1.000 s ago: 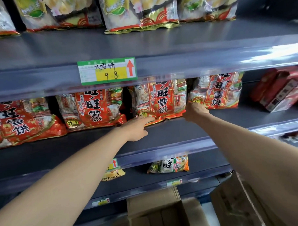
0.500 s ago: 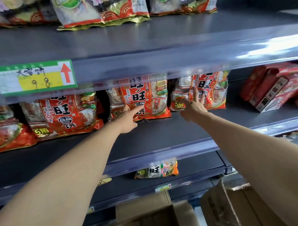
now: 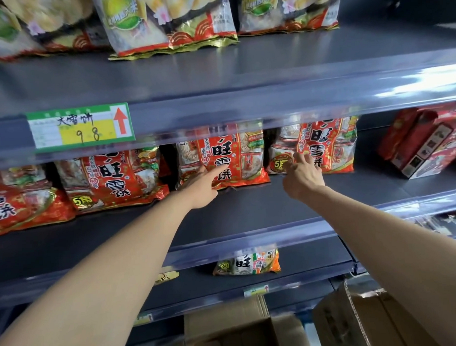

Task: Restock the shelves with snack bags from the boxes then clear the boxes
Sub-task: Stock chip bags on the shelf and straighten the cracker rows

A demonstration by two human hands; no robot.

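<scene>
A green price tag (image 3: 81, 128) is fixed to the edge of the upper shelf, and everything else is placed from it. Below the tag and to its left, a far-left red bag (image 3: 14, 200) is seen lying on the middle shelf (image 3: 249, 206). Directly below the tag a second red bag (image 3: 112, 178) is leaned back.

Lower and to the right of the tag, the left hand (image 3: 204, 187) is stretched out with straight fingers. They are laid against the front of a third red bag (image 3: 228, 154), which is stood upright; nothing is gripped. Further right, the right hand (image 3: 304, 177) is held apart from the left. Its fingers are spread and straight, touching the lower left of a fourth red bag (image 3: 322, 145) (the one with a round gold badge). Far right of the tag, red cartons (image 3: 426, 140) are set at a tilt.

Above the tag, yellow-green bags (image 3: 162, 21) are lined along the upper shelf. Well below it and to the right, a small bag (image 3: 247, 262) is left on a lower shelf. Lower still, a flat cardboard box (image 3: 228, 327) and a tilted cardboard box (image 3: 358, 321) are seen.
</scene>
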